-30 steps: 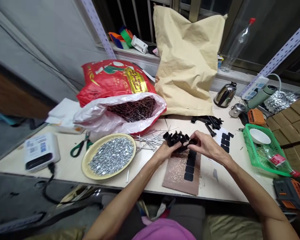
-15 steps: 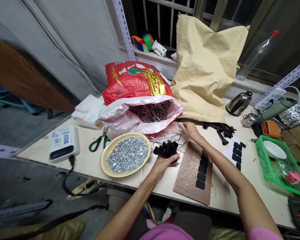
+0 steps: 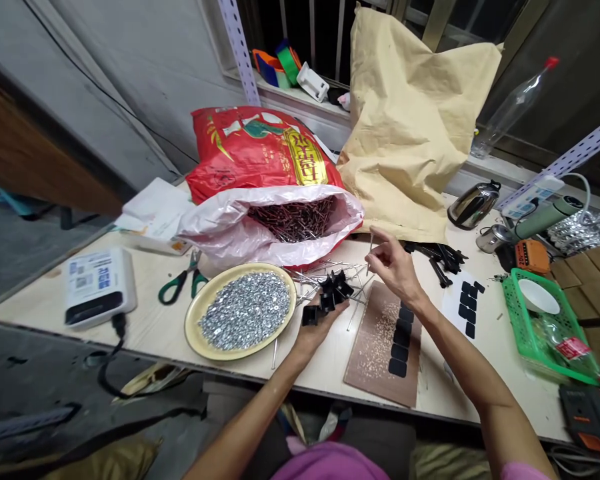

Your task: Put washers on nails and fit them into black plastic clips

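My left hand (image 3: 319, 329) is closed around a cluster of black plastic parts (image 3: 333, 291), their square hollow ends facing up. Between the thumb and fingers of my right hand (image 3: 394, 265) a long thin metal screw (image 3: 370, 252) stands nearly upright, raised above the table. Behind my left hand, more long silver screws (image 3: 307, 279) lie loosely heaped. Left of that hand, a cream oval plate (image 3: 192, 333) holds many small silver metal pieces. A brown board (image 3: 367, 373) with a row of black square pads (image 3: 400, 351) and pale crumbs lies below my right hand.
A red bag (image 3: 260, 153) full of dark reddish screws lies open at the back, beside a tall tan sack (image 3: 405, 127). Green-handled scissors (image 3: 174, 287) and a white box device (image 3: 100, 287) lie left. Black parts (image 3: 440, 260), a kettle (image 3: 474, 203) and a green basket (image 3: 515, 313) are right.
My right hand has lifted from the table by the screw heap, and a screw now shows in its fingers. The black parts in my left hand have tilted. The whole view has shifted slightly.
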A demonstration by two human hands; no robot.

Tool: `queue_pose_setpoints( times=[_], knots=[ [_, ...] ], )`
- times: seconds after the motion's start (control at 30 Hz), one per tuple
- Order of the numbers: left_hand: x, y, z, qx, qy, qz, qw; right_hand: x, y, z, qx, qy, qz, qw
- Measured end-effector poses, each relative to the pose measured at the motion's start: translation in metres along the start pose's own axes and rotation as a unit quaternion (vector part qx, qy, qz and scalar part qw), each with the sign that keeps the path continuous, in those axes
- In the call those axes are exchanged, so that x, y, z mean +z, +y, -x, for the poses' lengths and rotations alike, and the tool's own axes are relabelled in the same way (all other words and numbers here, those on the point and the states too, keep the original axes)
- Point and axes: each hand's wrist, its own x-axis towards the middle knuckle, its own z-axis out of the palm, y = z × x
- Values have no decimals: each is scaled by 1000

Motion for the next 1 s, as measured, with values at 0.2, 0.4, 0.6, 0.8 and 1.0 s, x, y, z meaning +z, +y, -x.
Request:
queue_pose_setpoints(
  times=[0.2,0.4,0.6,0.8,1.0],
  knots=[
    [6,2,6,150,-46,-138,978,4,-12,33,-15,107,-132,985],
    [6,9,9,169,-34,-188,967,15,-4,32,-44,90,-92,991],
    [2,11,8,184,-31,-207,960,15,2,32,-119,-5,-71,990],
    [-6,3,7,196,-25,-206,958,2,18,8,-72,-128,237,960],
    [3,7,13,117,-26,-143,982,21,21,-11,-73,-350,428,830]
  ],
)
